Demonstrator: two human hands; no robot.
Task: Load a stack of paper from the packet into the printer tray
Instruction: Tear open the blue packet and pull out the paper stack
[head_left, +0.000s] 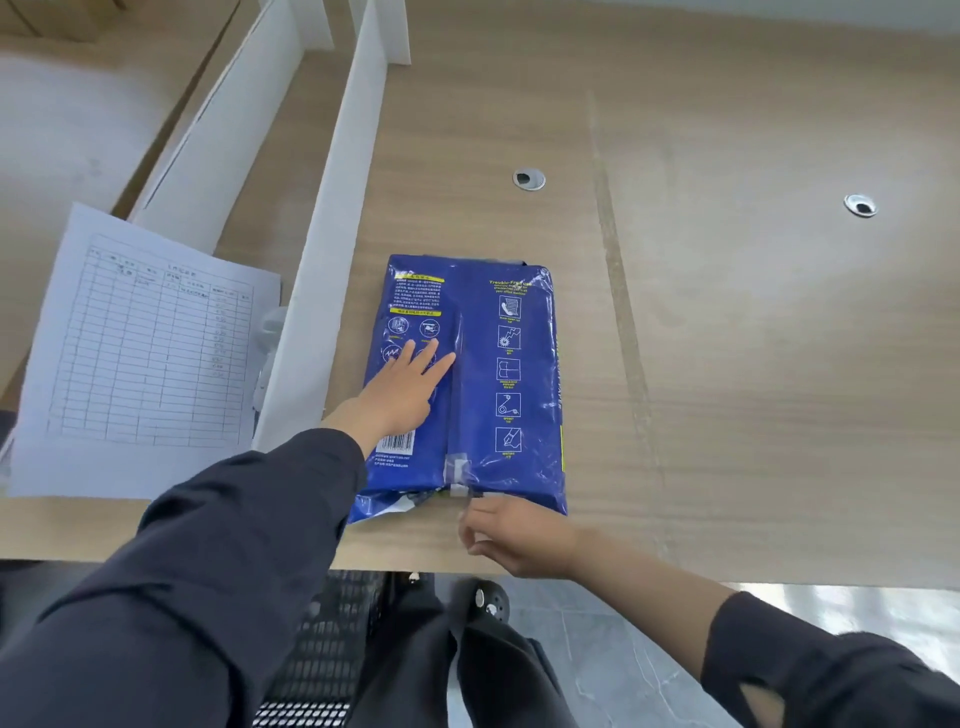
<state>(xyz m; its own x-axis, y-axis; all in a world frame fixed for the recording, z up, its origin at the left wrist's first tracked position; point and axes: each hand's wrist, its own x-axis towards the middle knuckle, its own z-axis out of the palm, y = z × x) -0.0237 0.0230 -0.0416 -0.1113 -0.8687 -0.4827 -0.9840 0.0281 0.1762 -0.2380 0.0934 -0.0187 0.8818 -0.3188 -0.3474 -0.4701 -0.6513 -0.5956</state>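
Starting at nine o'clock, I see a printed form sheet (140, 353) lying on the neighbouring desk, cut off from my side by a white divider panel (332, 244) that runs up toward eleven o'clock. Just right of that panel, my left hand (400, 395) lies flat on the blue paper packet (498, 374), fingers (423, 358) spread open and pressing down on its left half, gripping nothing. The packet sits near the middle of the wooden tabletop (753, 364), seam side up, its long edge running from twelve to six o'clock, and its near end looks crumpled and partly loose at the left corner.

At the packet's six o'clock edge, my right hand (519, 540) has its fingers (480, 506) pinched together on what looks like the small clear tape tab (457, 475) sealing the centre seam; the contact itself is too small for me to be sure.

I judge that I am on the opening step: packet still wrapped, no sheets out, and no printer tray in view. The next move calls for steady downward pressure from the left while the right peels the tab back and away, without tearing into the paper.

Further right, at one and two o'clock, two round cable grommets (529, 179) sit in the tabletop.
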